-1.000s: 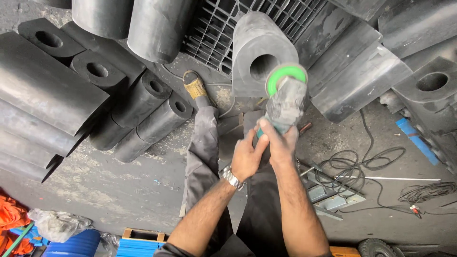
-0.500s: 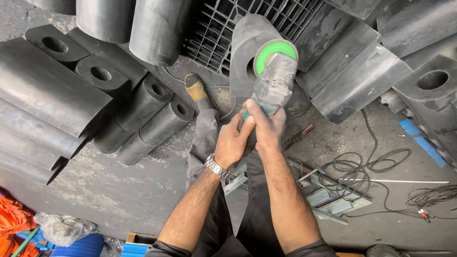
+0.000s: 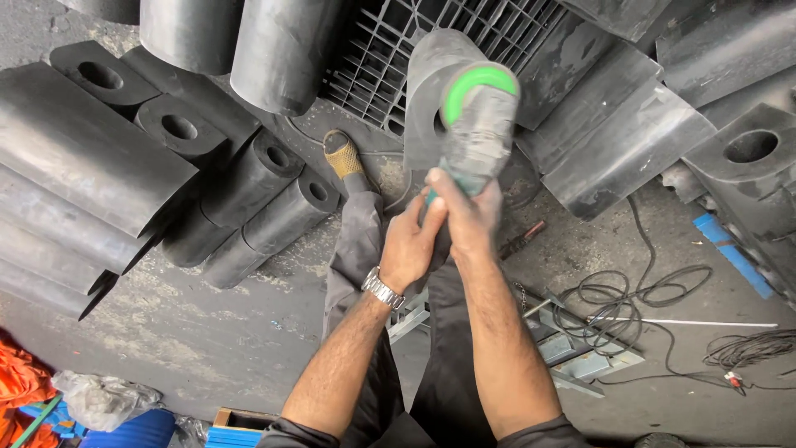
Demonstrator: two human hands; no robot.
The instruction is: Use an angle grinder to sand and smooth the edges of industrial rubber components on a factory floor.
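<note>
Both my hands grip a dusty grey angle grinder (image 3: 478, 137) with a green guard, held up in front of me. My right hand (image 3: 467, 214) wraps the body just below the head. My left hand (image 3: 409, 246), with a metal wristwatch, clasps the rear of the handle from the left. The grinder's head sits in front of an upright black rubber block (image 3: 431, 91) with a round hole. Whether the disc touches the block is hidden. My legs in grey trousers stand below, one brown shoe (image 3: 342, 156) forward.
Black rubber cylinders and blocks with holes (image 3: 249, 191) lie stacked at left and right (image 3: 750, 158). A metal grid (image 3: 398, 41) stands behind. Coiled cables (image 3: 630, 307) and metal pieces lie on the concrete floor at right. Orange cloth and a blue crate sit at the lower left.
My hands have raised the grinder up and away from me, toward the upright rubber block. The view has tilted a little with them.
</note>
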